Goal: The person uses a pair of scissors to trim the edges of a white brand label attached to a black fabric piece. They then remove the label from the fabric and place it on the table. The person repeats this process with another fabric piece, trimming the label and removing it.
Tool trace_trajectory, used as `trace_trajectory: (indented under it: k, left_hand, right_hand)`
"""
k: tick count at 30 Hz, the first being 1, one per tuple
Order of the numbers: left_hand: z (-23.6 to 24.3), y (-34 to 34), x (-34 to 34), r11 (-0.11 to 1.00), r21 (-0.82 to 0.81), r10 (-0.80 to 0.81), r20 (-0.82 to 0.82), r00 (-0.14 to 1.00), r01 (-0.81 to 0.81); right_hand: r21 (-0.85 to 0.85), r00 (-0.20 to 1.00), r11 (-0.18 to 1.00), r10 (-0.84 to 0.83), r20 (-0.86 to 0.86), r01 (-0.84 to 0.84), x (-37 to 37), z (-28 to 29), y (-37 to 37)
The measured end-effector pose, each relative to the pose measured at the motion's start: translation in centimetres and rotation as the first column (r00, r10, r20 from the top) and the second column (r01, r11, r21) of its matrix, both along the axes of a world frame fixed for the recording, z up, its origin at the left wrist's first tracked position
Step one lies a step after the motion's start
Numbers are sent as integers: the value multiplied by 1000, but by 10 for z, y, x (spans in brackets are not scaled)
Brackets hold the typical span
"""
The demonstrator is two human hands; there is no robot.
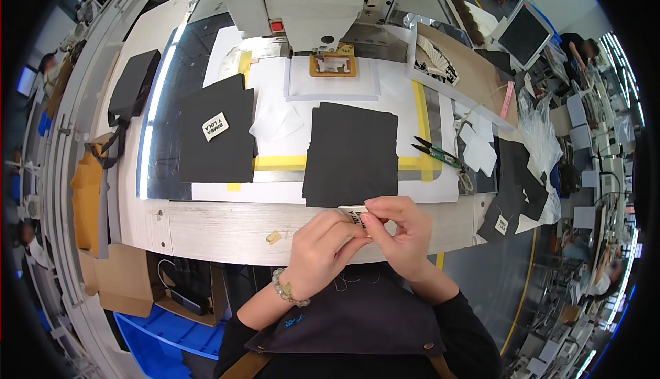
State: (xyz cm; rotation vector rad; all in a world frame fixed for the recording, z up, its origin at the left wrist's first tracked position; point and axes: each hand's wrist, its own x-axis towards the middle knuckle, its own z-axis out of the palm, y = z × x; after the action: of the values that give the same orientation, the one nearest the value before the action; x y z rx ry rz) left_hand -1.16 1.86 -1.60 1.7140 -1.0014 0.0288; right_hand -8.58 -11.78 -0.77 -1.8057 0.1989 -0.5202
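Over the front edge of the worktable, my left hand [322, 247] and my right hand [402, 236] meet in a pinch on a small cream fabric label [355, 213] with dark lettering. The fingers of both hands partly cover it. Just beyond them lies a stack of black cut pieces [352, 151], squared up and flat. To its left sits a second black stack [206, 155], with another cream label [215, 127] resting on top. At the back stands a large white sewing machine [299, 8], whose brass-coloured clamp frame [333, 65] hangs above the white work surface.
Thread snips [436, 152] lie right of the middle stack, near white paper scraps [477, 149]. An open cardboard box [491, 90] holds several labels [434, 63]. A beige scrap [273, 237] is on the front ledge [206, 224]. Below left are an open carton [127, 286] and a blue bin [168, 334].
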Motion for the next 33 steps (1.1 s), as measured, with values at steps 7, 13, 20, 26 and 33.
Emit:
trace_trajectory:
  k: [7, 13, 20, 26, 33]
  left_hand:
    - [-1, 6, 2, 997, -11, -75, -130, 989, 75]
    - [5, 9, 3, 993, 13, -112, -206, 972, 117]
    - [-3, 27, 13, 892, -17, -451, -71, 890, 451]
    - [-13, 20, 7, 994, -105, 10, 280, 960, 21]
    - [3, 13, 16, 998, -62, 32, 369, 929, -9]
  right_hand:
    - [-201, 993, 979, -6, 119, 30, 3, -2, 2]
    - [-282, 984, 958, -4, 181, 56, 3, -4, 2]
    - [-164, 987, 986, -5, 162, 32, 3, -3, -1]
    - [68, 996, 998, 13, 91, -19, 1, 1, -3]
    - [637, 981, 766, 174, -81, -84, 2, 14, -9]
